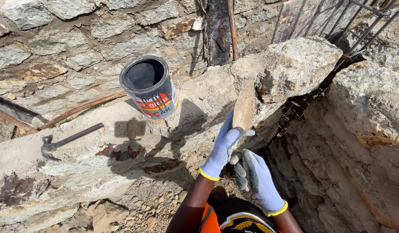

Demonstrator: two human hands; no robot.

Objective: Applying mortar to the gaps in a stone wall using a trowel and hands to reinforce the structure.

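Nearest to the head camera is an orange and black garment (227,218) at the bottom edge, and from it two bare forearms go up into grey knitted gloves with yellow cuffs. The left hand (223,149) is closed around the lower end of a flat, narrow stone (244,105), with the fingers wrapped over its edge; the stone stands almost upright and its upper part leans against the big rough block (290,64) at the right end of the stone wall top (78,146). The right hand (256,174) is just below and beside the left one, its fingers half curled and turned toward the left glove; whether it holds anything, I cannot tell. On the wall top, near its far edge, stands an open paint can (150,86), tilted a little, dark inside. Toward the left end of the wall top lies a hammer (68,140) with a dark metal handle, well apart from both hands. Rusty reinforcement bars (359,26) rise in the far right corner.
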